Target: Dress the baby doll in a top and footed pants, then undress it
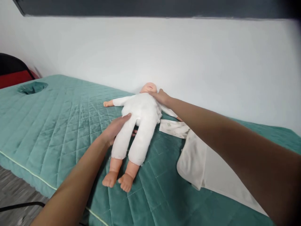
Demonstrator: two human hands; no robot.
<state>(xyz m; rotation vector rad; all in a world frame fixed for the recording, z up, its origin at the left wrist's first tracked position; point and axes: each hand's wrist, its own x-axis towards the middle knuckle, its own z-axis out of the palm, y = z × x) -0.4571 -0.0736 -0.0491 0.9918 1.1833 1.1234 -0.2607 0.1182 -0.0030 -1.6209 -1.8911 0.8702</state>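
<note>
A baby doll (145, 108) with a soft white cloth body lies on its back, head toward the wall and bare plastic feet toward me. My left hand (117, 128) is closed round the doll's thigh on the left, thumb on top and fingertips showing between the legs. At the doll's neck and shoulder, my right hand (161, 96) grips from the right side; some of its fingers are hidden. Beside the doll, partly under my right forearm, lies a cream baby garment (191, 160) with a small print on its sleeve.
Under everything is a green quilted bed cover (70, 131) with a round hole (33, 88) at the far left. A white wall (188, 62) rises right behind the bed. A black cable (22, 205) runs by the floor at lower left, and a red and black object (15, 73) stands beyond the bed.
</note>
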